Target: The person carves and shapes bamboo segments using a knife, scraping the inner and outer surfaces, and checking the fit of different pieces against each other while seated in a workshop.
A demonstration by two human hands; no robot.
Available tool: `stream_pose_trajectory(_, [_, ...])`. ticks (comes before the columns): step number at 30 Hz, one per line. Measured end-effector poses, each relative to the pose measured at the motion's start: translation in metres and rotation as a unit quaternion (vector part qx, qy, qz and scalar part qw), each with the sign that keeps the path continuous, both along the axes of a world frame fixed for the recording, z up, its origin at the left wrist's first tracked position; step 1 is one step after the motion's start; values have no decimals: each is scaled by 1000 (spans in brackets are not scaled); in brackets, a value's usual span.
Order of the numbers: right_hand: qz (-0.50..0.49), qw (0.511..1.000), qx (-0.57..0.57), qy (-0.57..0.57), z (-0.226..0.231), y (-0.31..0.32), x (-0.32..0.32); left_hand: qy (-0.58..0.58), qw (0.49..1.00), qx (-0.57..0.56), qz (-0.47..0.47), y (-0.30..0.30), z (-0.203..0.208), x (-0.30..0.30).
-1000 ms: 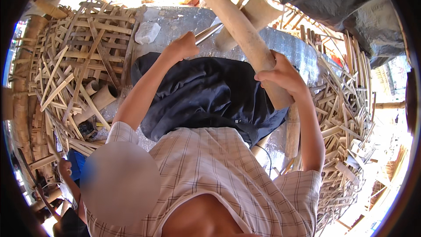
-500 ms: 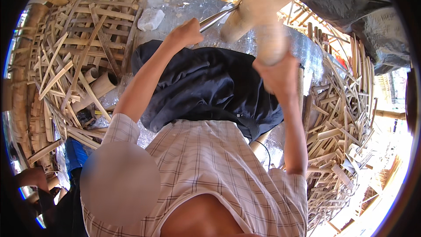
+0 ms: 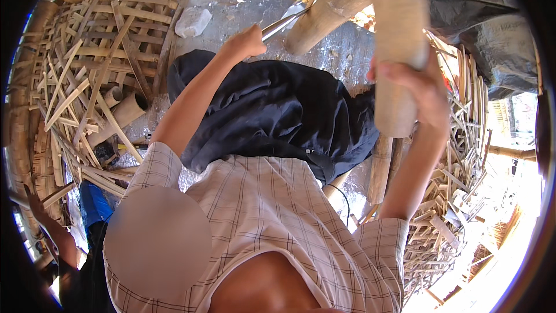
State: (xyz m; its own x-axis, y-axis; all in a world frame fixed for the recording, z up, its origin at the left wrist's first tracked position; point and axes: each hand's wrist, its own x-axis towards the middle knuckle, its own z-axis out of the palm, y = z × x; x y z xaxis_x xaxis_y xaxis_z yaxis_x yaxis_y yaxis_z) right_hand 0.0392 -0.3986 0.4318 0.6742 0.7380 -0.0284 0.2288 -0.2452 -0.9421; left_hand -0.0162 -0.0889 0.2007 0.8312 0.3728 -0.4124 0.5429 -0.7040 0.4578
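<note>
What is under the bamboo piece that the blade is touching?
The bamboo piece rests on a grey slab strewn with pale chips. The exact contact spot is covered by the bamboo itself and the blade held in the left hand.

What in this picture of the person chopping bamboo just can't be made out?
- Head view: the top of the bamboo club in the right hand is blurred and cut off by the upper edge.
- The blade handle is hidden inside the left hand.
- The bamboo piece under the blade: its far end leaves the picture.
</note>
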Motion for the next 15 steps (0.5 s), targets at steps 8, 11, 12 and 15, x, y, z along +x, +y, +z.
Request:
stream_pose_trajectory(8, [-205,907,145,-337,-68,31,-14,-19,1000,15,19,-13,-4,-8])
stream_pose_trajectory(11, [-179,935,-146,-270,-184,16,-3,-69,996,55,-12,-4,-16,-8])
stream_pose_trajectory(12, [-119,889,-307,-318,-218,-4,10,-91,993,68,-38,-8,-26,-4])
stream_pose_trajectory(15, [-80,949,-277,-128,-245,-16,30,-101,994,40,-27,-5,-55,-5])
